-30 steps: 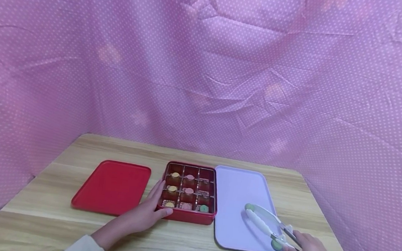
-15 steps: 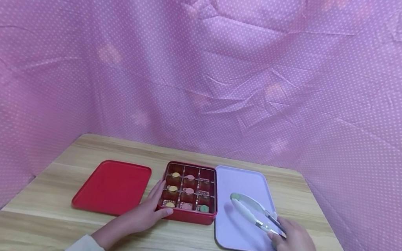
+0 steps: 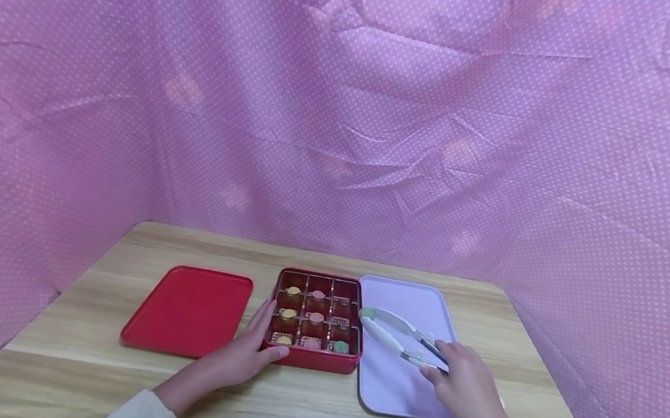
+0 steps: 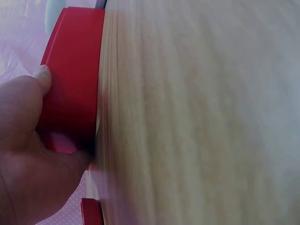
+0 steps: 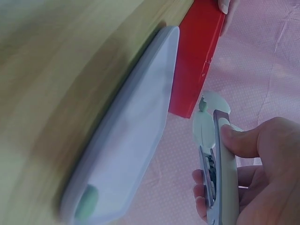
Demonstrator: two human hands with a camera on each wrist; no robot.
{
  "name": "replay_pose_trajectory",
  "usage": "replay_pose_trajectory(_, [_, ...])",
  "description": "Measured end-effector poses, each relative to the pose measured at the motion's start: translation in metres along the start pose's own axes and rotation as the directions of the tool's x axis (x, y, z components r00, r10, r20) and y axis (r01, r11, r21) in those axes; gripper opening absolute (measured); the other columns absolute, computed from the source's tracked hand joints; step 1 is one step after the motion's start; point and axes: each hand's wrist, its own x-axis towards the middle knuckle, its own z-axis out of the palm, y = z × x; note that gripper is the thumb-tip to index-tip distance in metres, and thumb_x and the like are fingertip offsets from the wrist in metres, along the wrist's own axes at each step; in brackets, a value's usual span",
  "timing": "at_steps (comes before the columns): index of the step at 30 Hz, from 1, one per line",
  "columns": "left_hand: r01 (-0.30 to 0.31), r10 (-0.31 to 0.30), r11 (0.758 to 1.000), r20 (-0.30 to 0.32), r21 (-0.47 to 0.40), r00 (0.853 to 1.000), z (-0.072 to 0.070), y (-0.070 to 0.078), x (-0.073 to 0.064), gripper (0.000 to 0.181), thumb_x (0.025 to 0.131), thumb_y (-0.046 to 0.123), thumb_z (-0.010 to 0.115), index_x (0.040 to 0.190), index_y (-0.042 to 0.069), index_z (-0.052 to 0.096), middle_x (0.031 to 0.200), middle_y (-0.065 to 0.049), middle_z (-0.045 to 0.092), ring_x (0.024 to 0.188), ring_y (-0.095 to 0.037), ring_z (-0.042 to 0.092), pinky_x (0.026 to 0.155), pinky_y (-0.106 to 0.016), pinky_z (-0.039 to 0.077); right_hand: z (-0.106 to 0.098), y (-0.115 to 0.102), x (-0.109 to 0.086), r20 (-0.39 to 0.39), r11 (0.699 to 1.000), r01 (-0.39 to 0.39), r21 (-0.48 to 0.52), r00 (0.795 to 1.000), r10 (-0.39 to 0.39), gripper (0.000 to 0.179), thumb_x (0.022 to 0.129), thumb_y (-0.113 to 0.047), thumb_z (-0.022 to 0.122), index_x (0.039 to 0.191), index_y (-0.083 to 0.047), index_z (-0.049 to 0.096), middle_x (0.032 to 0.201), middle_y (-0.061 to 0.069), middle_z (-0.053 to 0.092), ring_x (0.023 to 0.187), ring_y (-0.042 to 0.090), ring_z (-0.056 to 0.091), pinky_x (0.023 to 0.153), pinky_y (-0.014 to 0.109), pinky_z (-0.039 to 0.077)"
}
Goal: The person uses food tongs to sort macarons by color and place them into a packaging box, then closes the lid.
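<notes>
My right hand [image 3: 466,380] grips a pair of tongs [image 3: 382,337] with white tips. Between the tips is a small green macaron [image 3: 367,312], held just above the right rim of a red divided box [image 3: 311,361]. Yellow macarons [image 3: 288,314] fill the box's left column and pink macarons [image 3: 315,318] the middle one. In the right column, a green macaron [image 3: 340,347] lies in the front compartment. At the box's front left corner rests my left hand [image 3: 241,356], fingers straight along the side wall and thumb against the front, as the left wrist view shows too.
A pale lilac tray [image 3: 391,394] touches the box's right side. Near its front end another green macaron [image 5: 87,202] lies, visible in the right wrist view. A flat red lid [image 3: 191,312] lies left of the box on the wooden table [image 3: 272,411]. Pink dotted cloth [image 3: 329,136] surrounds the table.
My right hand has moved left over the tray, carrying the tongs and the green macaron from the tray's right part to the box's edge. The left hand and box have stayed put.
</notes>
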Motion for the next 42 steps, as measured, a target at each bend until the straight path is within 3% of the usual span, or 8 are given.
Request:
replay_pose_trajectory(7, [-0.006, 0.006, 1.0, -0.002, 0.001, 1.0, 0.0, -0.001, 0.0, 0.1, 0.097, 0.053, 0.061, 0.163, 0.019, -0.006, 0.17, -0.01, -0.011, 0.155, -0.042, 0.005, 0.118, -0.065, 0.023, 0.007, -0.011, 0.012, 0.015, 1.0, 0.008, 0.01, 1.0, -0.009, 0.047, 0.077, -0.02, 0.085, 0.116, 0.004, 0.071, 0.102, 0.014, 0.073, 0.096, 0.033, 0.067, 0.083, 0.052, 0.054])
replay_pose_trajectory(18, [0.004, -0.004, 1.0, -0.002, -0.002, 1.0, 0.001, -0.002, 0.0, 0.101, 0.096, 0.055, 0.061, 0.163, 0.02, -0.005, 0.17, -0.009, -0.011, 0.154, -0.042, 0.007, 0.117, -0.065, 0.025, 0.013, -0.021, 0.022, 0.016, 0.999, 0.034, 0.009, 0.999, -0.034, 0.04, 0.075, -0.017, 0.086, 0.109, -0.001, 0.073, 0.093, 0.01, 0.072, 0.084, 0.025, 0.065, 0.073, 0.045, 0.053])
replay_pose_trajectory(28, [0.011, -0.011, 1.0, -0.002, -0.008, 1.0, 0.0, 0.0, 0.0, 0.1, 0.096, 0.053, 0.062, 0.163, 0.021, -0.005, 0.17, -0.008, -0.011, 0.154, -0.042, 0.006, 0.117, -0.065, 0.025, 0.014, -0.021, 0.024, 0.01, 0.998, 0.063, -0.006, 0.998, -0.063, 0.042, 0.073, -0.017, 0.087, 0.108, 0.0, 0.073, 0.091, 0.008, 0.071, 0.084, 0.025, 0.064, 0.073, 0.045, 0.053])
replay_pose_trajectory(42, [0.006, -0.006, 1.0, -0.01, 0.009, 1.0, 0.002, -0.002, 0.0, 0.101, 0.095, 0.053, 0.063, 0.163, 0.021, -0.005, 0.17, -0.002, -0.014, 0.155, -0.039, 0.007, 0.117, -0.064, 0.027, 0.013, -0.021, 0.021, 0.029, 1.0, 0.028, 0.004, 0.999, -0.029, 0.048, 0.074, -0.019, 0.087, 0.114, 0.002, 0.072, 0.097, 0.011, 0.072, 0.088, 0.028, 0.065, 0.076, 0.047, 0.054])
